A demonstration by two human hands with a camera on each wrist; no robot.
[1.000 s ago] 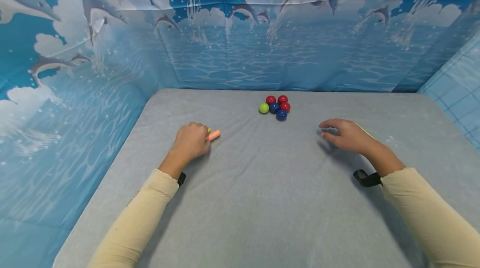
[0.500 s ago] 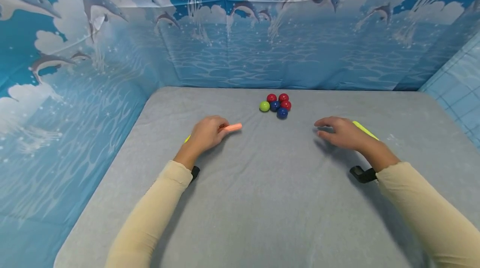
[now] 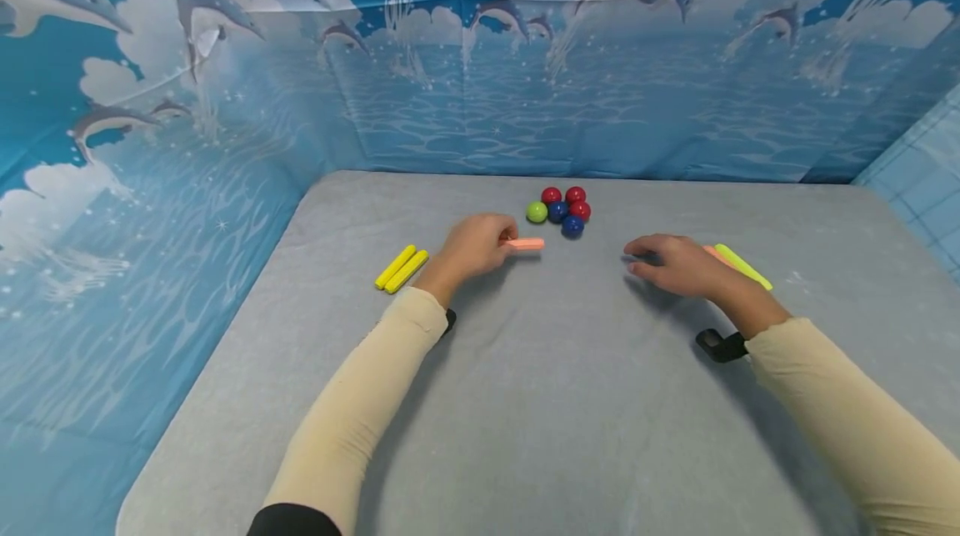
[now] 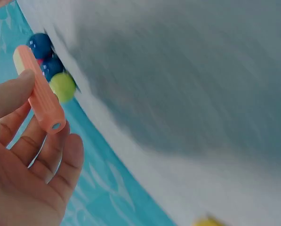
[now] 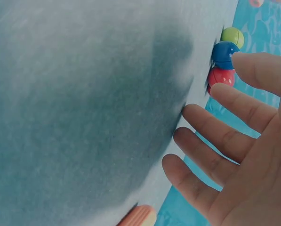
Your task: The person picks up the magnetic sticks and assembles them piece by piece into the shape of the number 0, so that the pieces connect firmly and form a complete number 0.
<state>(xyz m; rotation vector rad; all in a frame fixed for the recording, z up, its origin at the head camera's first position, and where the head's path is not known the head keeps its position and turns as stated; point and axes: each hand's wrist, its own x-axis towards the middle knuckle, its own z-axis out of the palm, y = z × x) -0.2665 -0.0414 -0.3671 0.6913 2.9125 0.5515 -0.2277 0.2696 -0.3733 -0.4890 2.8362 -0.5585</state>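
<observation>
Between thumb and fingers, my left hand [image 3: 474, 246] pinches a short orange ribbed stick [image 4: 45, 101], held above the table [image 3: 525, 403]. A small hole shows in its near end in the left wrist view. My right hand [image 3: 678, 266] hovers over the table with its fingers spread and relaxed, holding nothing. Beyond and between the hands sits a cluster of balls: a green ball [image 3: 536, 212], blue balls [image 3: 572, 226] and red balls [image 3: 580, 211]. Behind the right hand lie a yellow-green stick [image 3: 744, 268] and another orange stick [image 5: 138, 216], partly hidden by that hand in the head view.
Two yellow sticks [image 3: 406, 271] lie side by side on the table, left of my left wrist. A blue dolphin-print curtain [image 3: 465, 102] hangs along the table's back and left edges.
My left hand has moved right and away from me with the orange stick, uncovering the two yellow sticks. The right hand has shifted slightly left, showing more of the sticks behind it.
</observation>
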